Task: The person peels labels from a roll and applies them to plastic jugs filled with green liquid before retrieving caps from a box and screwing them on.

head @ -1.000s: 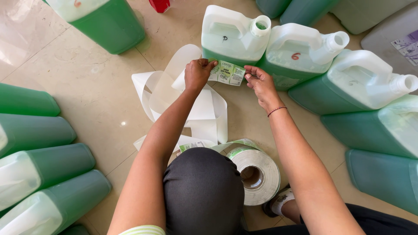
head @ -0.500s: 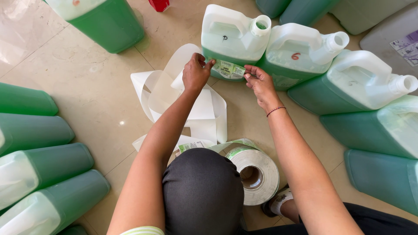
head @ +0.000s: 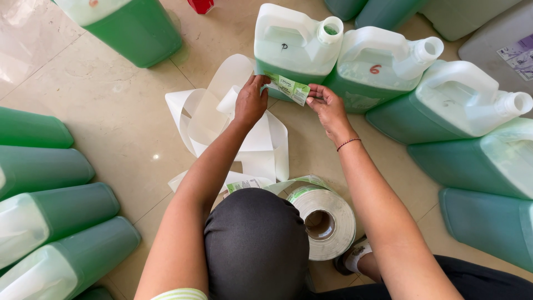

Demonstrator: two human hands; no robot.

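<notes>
4 green jugs [head: 53, 222] are laid on their sides at the far left of the tiled floor [head: 116, 111]. Further right, a heap of white backing paper [head: 222, 119] is spread on the floor. Above it, the left hand [head: 251, 103] is closed in a pinch on the left end of a green and white label [head: 290, 88], which is held against the front of an upright jug [head: 294, 41] partly filled with green liquid. The right end of the label is pinched by the right hand [head: 327, 108], a thin red band being worn on that wrist. Nearer the body, a roll of labels [head: 325, 222] is set on the floor. More jugs [head: 461, 105] are ranged to the right, touching one another.
</notes>
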